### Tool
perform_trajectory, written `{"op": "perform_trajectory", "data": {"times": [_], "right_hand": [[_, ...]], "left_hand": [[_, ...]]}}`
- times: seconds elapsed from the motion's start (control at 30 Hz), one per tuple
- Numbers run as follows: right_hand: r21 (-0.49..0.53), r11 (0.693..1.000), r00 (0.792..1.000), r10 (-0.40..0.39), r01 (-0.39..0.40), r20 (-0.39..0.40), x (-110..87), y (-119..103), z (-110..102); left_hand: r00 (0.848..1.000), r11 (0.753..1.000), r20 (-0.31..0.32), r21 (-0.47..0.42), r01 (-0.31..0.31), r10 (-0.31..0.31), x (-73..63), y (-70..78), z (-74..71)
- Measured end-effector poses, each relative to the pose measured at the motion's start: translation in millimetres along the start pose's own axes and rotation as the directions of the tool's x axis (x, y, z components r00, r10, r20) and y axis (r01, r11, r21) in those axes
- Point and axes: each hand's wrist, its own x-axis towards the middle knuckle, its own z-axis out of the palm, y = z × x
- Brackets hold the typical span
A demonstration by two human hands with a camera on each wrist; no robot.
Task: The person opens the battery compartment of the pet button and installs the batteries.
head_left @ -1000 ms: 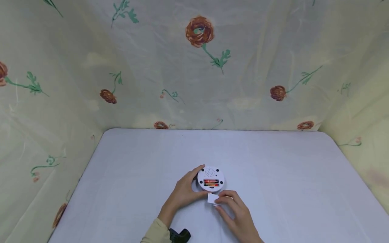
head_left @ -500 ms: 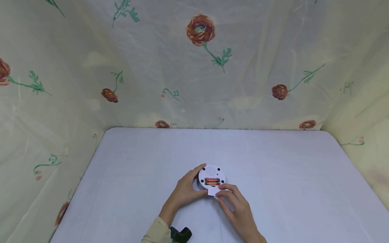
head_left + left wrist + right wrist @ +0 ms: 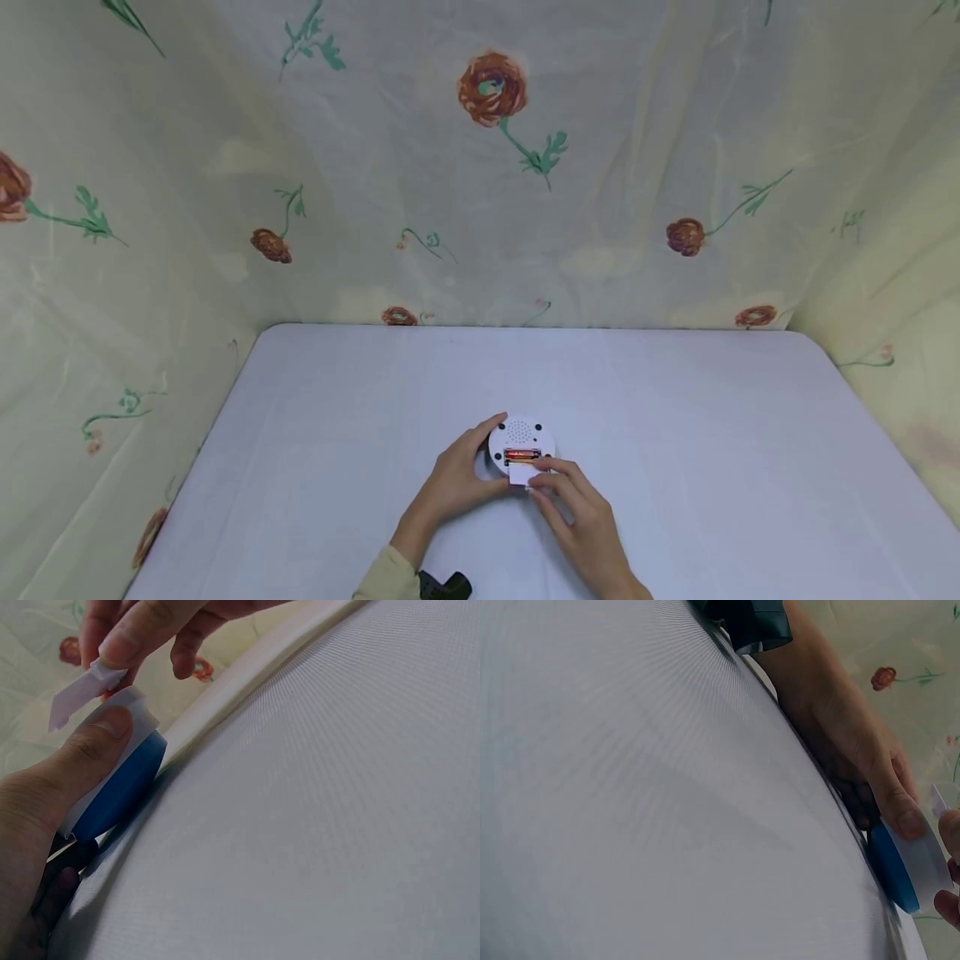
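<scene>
A round white device (image 3: 519, 431) with a dotted speaker grille and dark feet lies on the table, its open battery compartment facing up. Red batteries (image 3: 522, 454) show inside. My left hand (image 3: 453, 479) grips the device's left side between thumb and fingers. In the left wrist view, the device's lower part (image 3: 129, 784) is blue. Between thumb and fingertips, my right hand (image 3: 581, 517) pinches a small white battery cover (image 3: 519, 475) at the compartment's near edge, overlapping the lower battery. The left wrist view has this cover (image 3: 79, 697) tilted above the device.
The white tabletop (image 3: 337, 400) spreads around the hands. Cream floral cloth (image 3: 585, 208) hangs behind the table and along both sides. A dark strapped item (image 3: 446, 586) sits at the left wrist.
My right hand has carried the cover away from me, from just below the device onto the near edge of the battery compartment. The left hand keeps its grip on the device.
</scene>
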Motion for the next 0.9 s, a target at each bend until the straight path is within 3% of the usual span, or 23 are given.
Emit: {"op": "perform_trajectory", "data": {"times": [0.4, 0.9], "right_hand": [[-0.006, 1.0, 1.0, 0.01, -0.011, -0.01, 1.8, 2, 6], [-0.03, 0.999, 1.0, 0.014, -0.014, -0.002, 9.6, 9, 13]], "left_hand": [[1.0, 1.0, -0.005, -0.026, 0.008, -0.008, -5.8, -3.2, 4.4], [1.0, 0.999, 0.004, -0.036, 0.001, 0.0, -1.8, -3.1, -0.8]]}}
